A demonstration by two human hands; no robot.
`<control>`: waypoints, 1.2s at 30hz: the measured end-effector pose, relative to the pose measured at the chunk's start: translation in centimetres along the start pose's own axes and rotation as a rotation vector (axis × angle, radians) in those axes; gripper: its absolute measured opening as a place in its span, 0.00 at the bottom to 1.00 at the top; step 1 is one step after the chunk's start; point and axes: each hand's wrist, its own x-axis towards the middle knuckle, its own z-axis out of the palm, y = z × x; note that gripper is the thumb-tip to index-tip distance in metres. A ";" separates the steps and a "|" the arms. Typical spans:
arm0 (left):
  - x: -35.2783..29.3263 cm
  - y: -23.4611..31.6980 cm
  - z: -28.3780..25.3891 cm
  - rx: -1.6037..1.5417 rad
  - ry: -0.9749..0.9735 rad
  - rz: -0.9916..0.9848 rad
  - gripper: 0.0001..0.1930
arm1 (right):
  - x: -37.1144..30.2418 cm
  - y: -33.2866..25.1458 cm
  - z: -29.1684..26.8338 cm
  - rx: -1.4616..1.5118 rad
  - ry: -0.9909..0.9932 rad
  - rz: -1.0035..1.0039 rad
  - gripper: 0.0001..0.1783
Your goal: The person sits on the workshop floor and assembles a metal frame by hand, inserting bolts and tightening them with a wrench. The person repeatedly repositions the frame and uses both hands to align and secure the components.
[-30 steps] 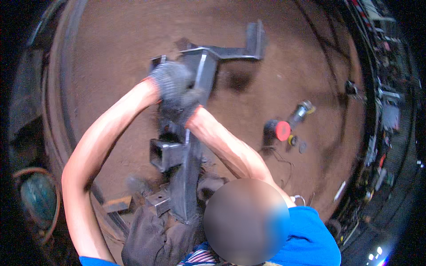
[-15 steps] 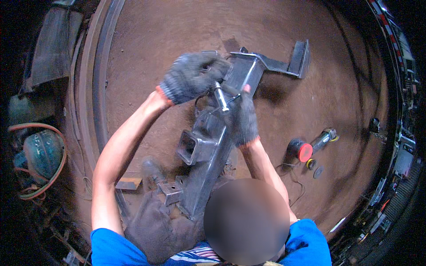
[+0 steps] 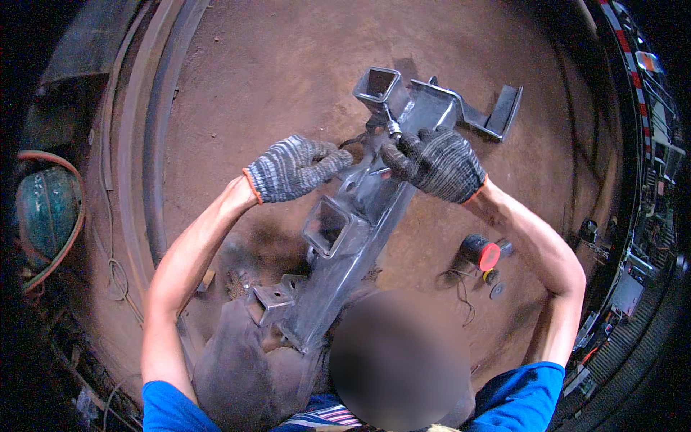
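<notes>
A long dark steel beam (image 3: pixel 360 248) with welded square tube sockets slants up from between my legs. My right hand (image 3: pixel 443 165), in a grey striped knit glove, pinches a slim chrome tap wrench (image 3: pixel 394 128) near the beam's upper end. The wrench's thin tip points at the side of the far square socket (image 3: pixel 378 85); whether it sits in a hole is too small to tell. My left hand (image 3: pixel 299 169), gloved alike, is left of the beam with fingers stretched toward it, seemingly holding nothing. A second square socket (image 3: pixel 327 227) stands below it.
An angled steel bracket (image 3: pixel 507 111) juts from the beam's far right end. On the brown floor at right lie a red-ended cylinder (image 3: pixel 489 256), a grey disc (image 3: pixel 497 291) and a cord. Steel rails (image 3: pixel 144 137) run along the left, beside a green tank (image 3: pixel 49 209) with an orange hose.
My left hand has come off the beam's upper end and moved down, uncovering the far square socket. My right hand has shifted right and turned, elbow swung outward, keeping the tap wrench.
</notes>
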 end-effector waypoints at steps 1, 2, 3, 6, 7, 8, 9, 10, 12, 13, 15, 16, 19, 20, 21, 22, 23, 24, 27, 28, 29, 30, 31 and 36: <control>0.1 0.1 0.0 0.015 -0.015 -0.033 0.19 | 0.1 0.4 0.3 0.014 0.104 -0.052 0.25; 0.2 0.0 0.2 0.000 -0.006 -0.039 0.19 | 0.2 0.7 0.7 0.029 0.208 -0.103 0.25; 0.7 0.1 0.4 -0.006 0.005 -0.037 0.18 | -0.3 0.8 1.9 0.080 0.269 -0.093 0.25; 1.2 1.1 0.9 -0.002 0.044 -0.065 0.17 | -1.2 -0.2 3.9 0.045 0.267 0.030 0.25; 1.5 1.3 1.1 -0.009 0.047 -0.029 0.17 | -1.6 -0.5 4.0 -0.008 0.224 0.091 0.25; 1.8 1.6 1.4 -0.016 0.050 0.008 0.17 | -1.7 -0.8 4.6 0.210 0.333 0.188 0.26; 2.0 1.8 1.7 -0.014 0.048 0.036 0.17 | -1.9 -2.1 5.5 0.289 0.363 0.364 0.26; 2.2 2.5 1.7 -0.078 -0.022 -0.038 0.17 | -1.8 -3.9 6.1 0.367 0.390 0.536 0.26; 2.4 2.8 1.9 -0.146 -0.011 0.037 0.18 | -1.0 -7.4 6.5 0.499 0.493 0.890 0.28; 2.4 3.0 2.1 -0.179 -0.006 0.073 0.18 | -0.8 -7.6 6.6 0.507 0.529 0.895 0.28; 2.4 3.3 2.1 -0.190 -0.016 0.055 0.17 | -0.4 -7.4 6.6 0.513 0.605 0.904 0.27; 2.5 3.1 2.3 -0.183 -0.008 0.082 0.17 | -0.4 -7.1 6.3 0.541 0.599 0.870 0.27; 2.4 2.6 2.8 -0.162 0.023 0.126 0.16 | -0.6 -7.1 4.3 0.532 0.575 0.842 0.27; 2.3 2.7 2.7 -0.116 0.038 0.125 0.16 | -0.5 -6.7 3.5 0.477 0.514 0.803 0.26; 2.0 2.8 2.5 -0.069 0.050 0.120 0.16 | -0.4 -6.6 2.6 0.476 0.455 0.801 0.26; 1.7 2.9 2.2 -0.094 0.039 0.103 0.16 | -0.1 -6.5 1.7 0.472 0.397 0.798 0.27; 1.3 3.1 1.9 -0.121 0.028 0.086 0.16 | 0.1 -6.6 1.3 0.467 0.339 0.794 0.28; 1.3 3.3 1.7 -0.148 0.015 0.083 0.16 | 0.0 -6.8 1.6 0.514 0.357 0.828 0.28; 1.5 2.7 2.8 -0.087 0.119 0.207 0.16 | 0.1 -8.8 3.6 0.648 0.463 0.971 0.27; 1.6 2.6 3.3 -0.054 0.148 0.225 0.16 | 0.1 -9.2 4.3 0.574 0.493 0.978 0.24; 1.7 2.5 3.5 -0.062 0.156 0.226 0.16 | 0.1 -9.5 4.9 0.530 0.531 0.997 0.22; 1.7 2.5 3.5 -0.071 0.160 0.230 0.16 | 0.6 -9.9 5.0 0.483 0.570 1.019 0.21; 1.8 2.6 3.6 -0.079 0.164 0.235 0.16 | 1.2 -10.4 5.0 0.435 0.609 1.041 0.19; 3.3 5.7 1.5 0.132 0.168 0.185 0.16 | 5.4 -11.5 3.3 0.619 0.806 1.490 0.14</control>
